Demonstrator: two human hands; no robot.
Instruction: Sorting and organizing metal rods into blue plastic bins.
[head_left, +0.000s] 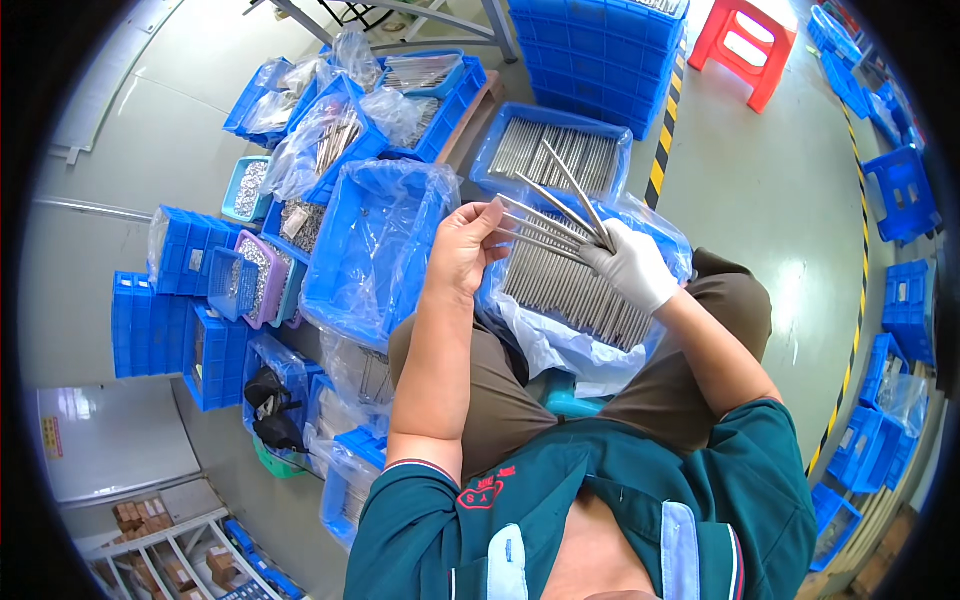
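My right hand point(635, 268), in a white glove, grips a fanned bundle of several slim silvery metal rods point(546, 193). Bare, my left hand point(462, 247) is closed with its fingertips at the left ends of some of these rods. Two other rods splay up and away, apart from the left fingers. Below both hands, between my knees, a blue bin point(683, 252) holds rows of similar rods point(580, 290), with a pale plastic liner hanging over its near side. Beyond it, another blue bin point(622, 150) is filled with rods lying side by side.
Left of my hands stands a blue bin lined with clear plastic point(365, 250). Further left are stacked blue crates point(150, 325) and a purple basket point(262, 280) of small metal parts. Tall blue crates point(590, 70) and a red stool point(745, 50) stand ahead.
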